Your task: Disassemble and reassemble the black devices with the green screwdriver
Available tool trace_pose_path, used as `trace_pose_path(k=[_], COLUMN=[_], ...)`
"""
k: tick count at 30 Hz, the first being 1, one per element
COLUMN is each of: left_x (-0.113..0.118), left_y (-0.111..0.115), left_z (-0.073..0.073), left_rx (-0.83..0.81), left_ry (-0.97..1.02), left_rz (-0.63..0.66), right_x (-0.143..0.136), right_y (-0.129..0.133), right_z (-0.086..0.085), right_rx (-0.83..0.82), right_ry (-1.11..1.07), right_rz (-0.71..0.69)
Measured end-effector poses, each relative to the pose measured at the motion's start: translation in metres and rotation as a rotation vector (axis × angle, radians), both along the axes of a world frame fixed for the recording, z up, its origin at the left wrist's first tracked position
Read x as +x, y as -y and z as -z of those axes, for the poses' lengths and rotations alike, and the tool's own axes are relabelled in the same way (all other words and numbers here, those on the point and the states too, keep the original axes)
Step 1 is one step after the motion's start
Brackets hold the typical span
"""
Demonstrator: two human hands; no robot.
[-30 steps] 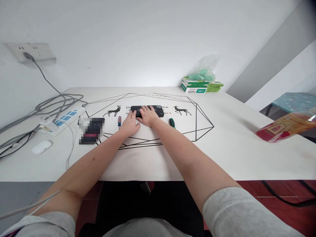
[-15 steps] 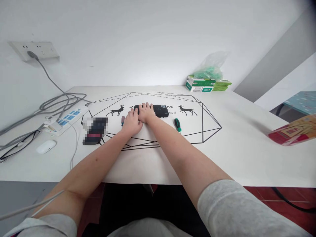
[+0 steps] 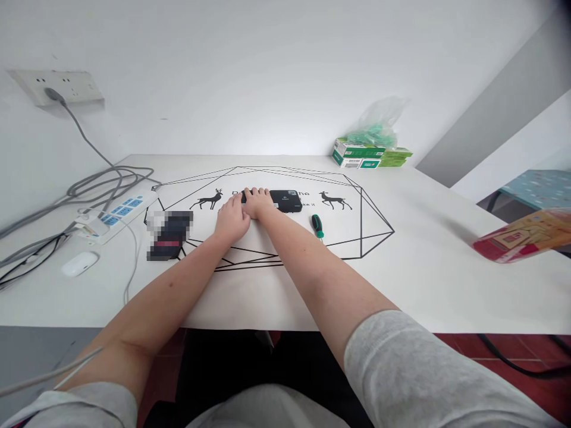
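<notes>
A black rectangular device (image 3: 288,201) lies flat on the printed mat, its left part covered by my hands. My right hand (image 3: 259,203) rests on top of it with the fingers spread over its left portion. Close against it, my left hand (image 3: 232,220) touches the device's left end; its thumb side meets my right hand. A green and black screwdriver (image 3: 317,224) lies to the right, below the device.
A pixelated dark item (image 3: 170,236) lies on the left, near a white power strip (image 3: 122,214), coiled grey cables and a white mouse (image 3: 80,264). Green and white boxes (image 3: 360,151) with a plastic bag stand at the back right. A red and yellow package (image 3: 513,238) lies far right.
The whole view has shifted slightly. My left hand now hides the small screwdriver handle that showed beside it. Both hands remain at the device's left part.
</notes>
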State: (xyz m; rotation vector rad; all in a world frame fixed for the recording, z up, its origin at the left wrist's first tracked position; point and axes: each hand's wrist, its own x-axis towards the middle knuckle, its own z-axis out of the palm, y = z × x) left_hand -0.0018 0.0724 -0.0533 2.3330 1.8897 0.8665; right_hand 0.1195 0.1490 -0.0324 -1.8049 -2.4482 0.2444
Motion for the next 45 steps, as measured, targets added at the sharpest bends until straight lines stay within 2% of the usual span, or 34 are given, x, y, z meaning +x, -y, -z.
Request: trace_pose_path(k=[4,9,17,26,30,33,35,38,41,45], left_x=[-0.005,-0.008,-0.015,-0.017,-0.017,-0.015,-0.013,-0.01,-0.006,-0.001], left_y=[-0.002,-0.003,-0.004,0.005,0.008,0.011,0.014,0.019,0.022,0.023], left_z=[0.0,0.002,0.004,0.0,0.0,-0.001,-0.001,-0.001,-0.002,-0.002], left_rx=[0.101,0.123,0.023,-0.029,-0.065,-0.097,-0.123,-0.169,-0.222,-0.293], left_ry=[0.082,0.107,0.144,0.131,0.116,0.098,0.085,0.062,0.028,-0.053], left_rz=[0.011,0.011,0.018,0.103,0.139,0.189,0.231,0.318,0.419,0.503], right_x=[-0.001,-0.002,0.004,0.013,0.026,0.039,0.045,0.051,0.056,0.066], right_y=[0.007,0.028,0.079,0.102,0.126,0.144,0.152,0.154,0.148,0.141], right_z=[-0.001,-0.002,0.001,0.0,-0.001,-0.009,-0.014,-0.019,-0.019,-0.021], right_rx=[-0.002,0.02,0.069,0.049,0.046,-0.032,-0.086,-0.144,-0.11,-0.063], right_ry=[0.02,0.029,-0.015,-0.068,-0.103,-0.08,-0.048,-0.026,-0.086,-0.127], right_rz=[-0.013,-0.029,-0.038,-0.064,-0.073,-0.084,-0.06,0.059,0.205,0.299])
